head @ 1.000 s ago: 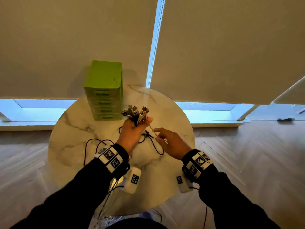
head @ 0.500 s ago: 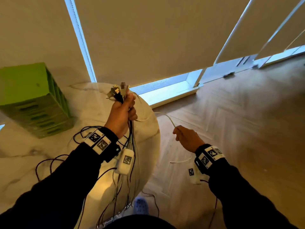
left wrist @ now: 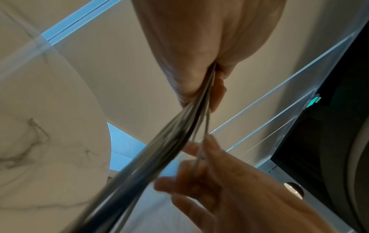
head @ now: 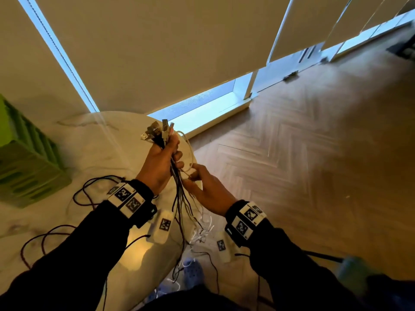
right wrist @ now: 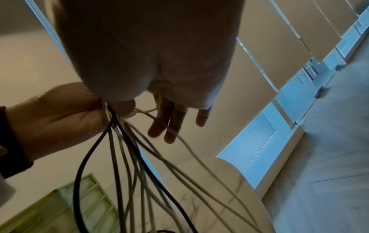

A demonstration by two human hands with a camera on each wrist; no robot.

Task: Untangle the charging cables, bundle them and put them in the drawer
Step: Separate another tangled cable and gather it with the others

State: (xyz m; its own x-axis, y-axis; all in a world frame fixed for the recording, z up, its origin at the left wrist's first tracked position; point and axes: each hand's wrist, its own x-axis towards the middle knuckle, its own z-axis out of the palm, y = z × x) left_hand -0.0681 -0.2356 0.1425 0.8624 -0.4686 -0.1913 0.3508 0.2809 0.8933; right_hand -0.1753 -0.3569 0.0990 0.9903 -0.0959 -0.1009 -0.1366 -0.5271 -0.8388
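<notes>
My left hand [head: 171, 153] is held up over the table's right edge and grips a bundle of charging cables [head: 179, 198] in its fist. Their plugs [head: 157, 131] stick out above the fist, and the black and white strands hang down past the table edge. My right hand [head: 192, 175] is just below and right of the left one and pinches a white cable [head: 189, 153] that loops out of the fist. The left wrist view shows the bundle [left wrist: 159, 141] leaving the fist and the right hand's fingers [left wrist: 207, 151] on a thin strand. The green drawer unit [head: 24, 162] stands at far left, drawers closed.
The round marble table [head: 94, 144] carries loose dark red cables [head: 89, 189] near my left wrist. Cable ends dangle to the wooden floor [head: 292, 164] by my blue shoe [head: 193, 272]. Roller blinds and a low window run along the back.
My right hand, stretched out to the right half a second ago, has come back to the left hand with the white cable. The left fist stays raised, and the head view has swung further right.
</notes>
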